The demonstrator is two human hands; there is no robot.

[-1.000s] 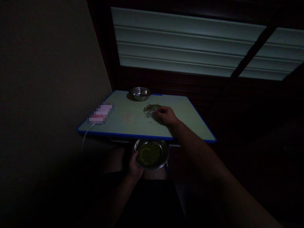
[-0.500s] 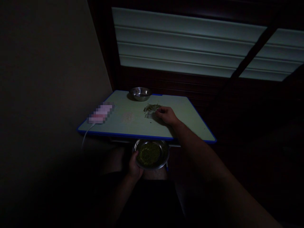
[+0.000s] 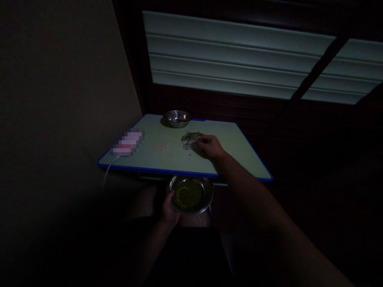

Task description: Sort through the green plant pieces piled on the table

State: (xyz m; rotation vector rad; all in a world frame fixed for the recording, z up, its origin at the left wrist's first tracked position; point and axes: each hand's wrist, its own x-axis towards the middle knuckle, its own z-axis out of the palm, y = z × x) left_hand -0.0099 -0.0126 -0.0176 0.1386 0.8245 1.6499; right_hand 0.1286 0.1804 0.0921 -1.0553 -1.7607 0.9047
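My left hand (image 3: 170, 209) grips the rim of a metal bowl (image 3: 207, 201) below the table's near edge, thumb over the rim. Small green grains, perhaps mung beans (image 3: 188, 194), fill the bottom of this bowl. My right hand (image 3: 211, 146) hangs over the tabletop with its fingers pinched together, at the near right side of a scattered pile of small dark green grains (image 3: 193, 136). Whatever the fingertips hold is too small and dark to make out. A second metal bowl (image 3: 177, 118) stands on the table behind the pile, to the left.
The small pale table (image 3: 239, 159) has a blue edge. On its left lies a blurred-out pinkish device (image 3: 127, 144) with a white cable (image 3: 107, 173) running over the edge. A wall (image 3: 74, 79) rises at left, a dark wooden panel with pale slats (image 3: 224, 56) behind.
Almost nothing differs. My right hand stays by the pile and my left hand keeps the bowl in the same place; the view has shifted very slightly.
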